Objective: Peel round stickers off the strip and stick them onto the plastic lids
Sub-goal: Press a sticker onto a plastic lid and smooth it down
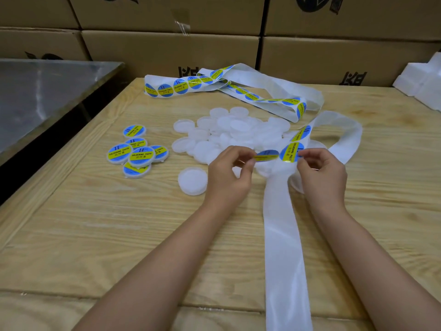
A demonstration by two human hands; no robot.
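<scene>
Just in front of the pile of blank lids (238, 132), above the worktop (119, 223), the left hand (229, 173) pinches the edge of a round sticker (267, 155) between thumb and fingers (248, 163); the sticker is tilted almost edge-on. The right hand (319, 173) pinches the strip (284, 235) beside the next sticker (291, 151). The bare strip runs from the pile toward the camera. Labelled lids (136, 151) lie left of the pile, and a single blank lid (192, 181) lies in front of it.

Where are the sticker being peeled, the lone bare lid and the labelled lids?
sticker being peeled (266, 156): head view, its blue face.
lone bare lid (192, 180): head view, its centre.
labelled lids (140, 155): head view, top lid's label.
</scene>
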